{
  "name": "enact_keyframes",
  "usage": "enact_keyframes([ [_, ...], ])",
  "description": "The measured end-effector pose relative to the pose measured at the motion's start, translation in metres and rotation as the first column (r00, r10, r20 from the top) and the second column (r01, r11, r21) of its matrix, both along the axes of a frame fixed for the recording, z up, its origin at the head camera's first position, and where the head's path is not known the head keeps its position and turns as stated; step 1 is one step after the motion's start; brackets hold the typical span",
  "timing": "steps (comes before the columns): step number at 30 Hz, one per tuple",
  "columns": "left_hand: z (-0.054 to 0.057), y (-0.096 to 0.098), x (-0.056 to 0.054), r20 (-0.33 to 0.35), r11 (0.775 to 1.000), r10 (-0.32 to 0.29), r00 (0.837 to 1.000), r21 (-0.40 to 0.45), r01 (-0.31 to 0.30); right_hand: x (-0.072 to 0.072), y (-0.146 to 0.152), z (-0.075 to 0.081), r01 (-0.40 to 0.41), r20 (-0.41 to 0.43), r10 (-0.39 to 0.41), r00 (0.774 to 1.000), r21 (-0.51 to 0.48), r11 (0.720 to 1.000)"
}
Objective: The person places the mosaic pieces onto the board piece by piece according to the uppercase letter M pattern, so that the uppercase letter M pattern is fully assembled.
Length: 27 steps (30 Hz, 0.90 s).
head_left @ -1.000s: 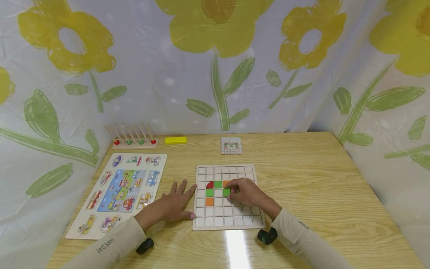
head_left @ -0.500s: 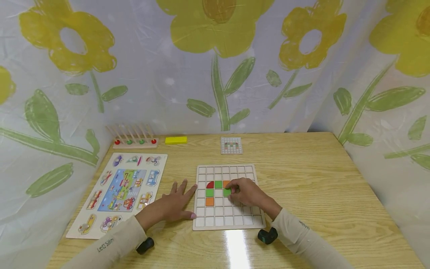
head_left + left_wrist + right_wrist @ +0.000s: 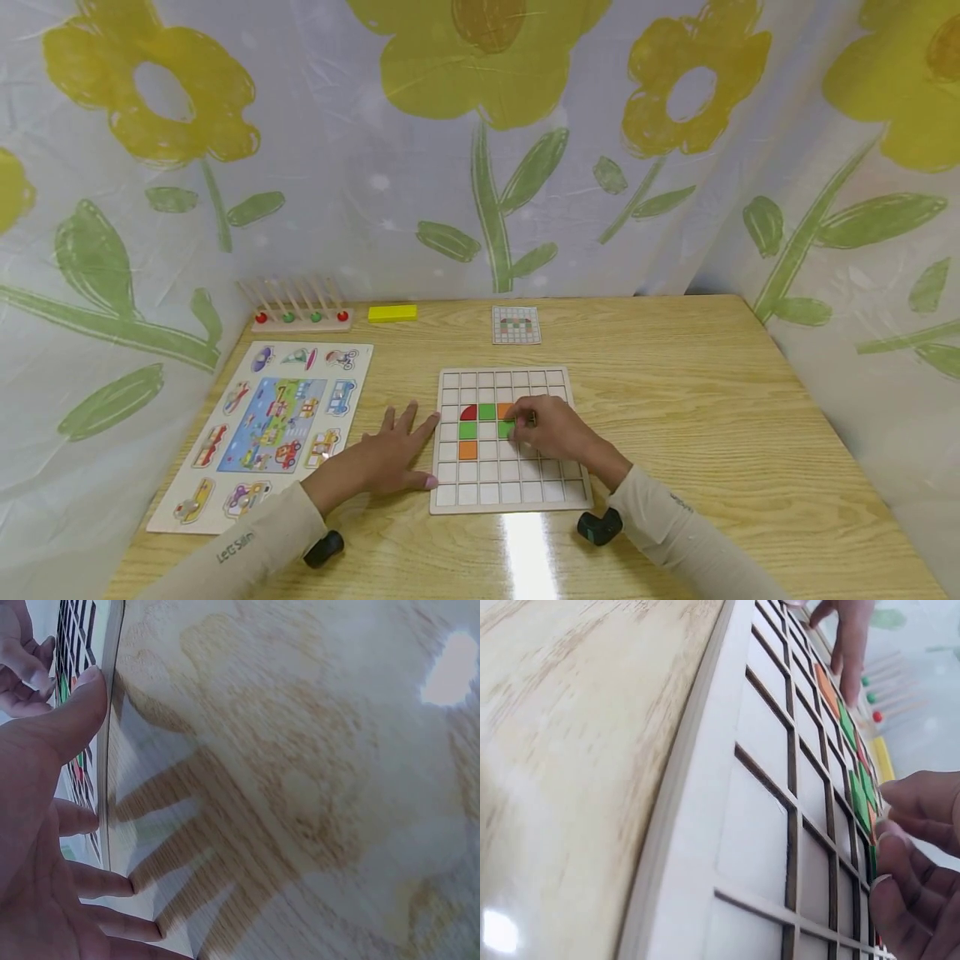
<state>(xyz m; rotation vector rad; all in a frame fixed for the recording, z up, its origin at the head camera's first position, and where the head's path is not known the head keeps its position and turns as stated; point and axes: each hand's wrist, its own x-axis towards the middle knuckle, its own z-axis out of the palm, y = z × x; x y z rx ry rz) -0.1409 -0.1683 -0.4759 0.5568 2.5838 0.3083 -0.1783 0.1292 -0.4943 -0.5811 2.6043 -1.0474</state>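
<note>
My right hand [image 3: 551, 427] is over the wooden grid board [image 3: 487, 493], its fingers curled. Thumb and fingertips pinch at the right edge of a green square tile [image 3: 506, 429], which looks tipped slightly out of its cell in the right wrist view. Just above that tile, an orange tile [image 3: 504, 410] is partly covered by the fingers. To the left lie a red quarter-round tile [image 3: 468, 412], two green tiles and another orange tile [image 3: 468, 450]. My left hand [image 3: 393, 454] rests flat with spread fingers, its thumb and index fingertips at the board's left edge.
A small pattern card [image 3: 516, 325] lies behind the board. On the left is a vehicle knob puzzle [image 3: 238, 492]. Behind it stand a pegged wooden rack [image 3: 302, 323] with red and green beads and a yellow block [image 3: 392, 313]. A flowered curtain surrounds the table.
The right fingertips have shifted very slightly to the right at the green tile, which sits a little more squarely over its cell. My left hand stays where it was.
</note>
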Motion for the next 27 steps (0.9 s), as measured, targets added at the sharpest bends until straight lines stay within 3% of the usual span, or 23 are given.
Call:
enact_keyframes([
  [10, 0.003, 0.0, 0.002, 0.001, 1.0, 0.0, 1.0, 0.013, 0.0, -0.006, 0.029, 0.004, -0.021, -0.05, 0.016, 0.999, -0.103, 0.994],
  [27, 0.0, -0.001, 0.001, 0.004, 1.0, -0.002, 1.0, 0.001, 0.002, -0.002, 0.092, 0.001, -0.03, -0.008, 0.029, 1.0, -0.116, 0.993],
])
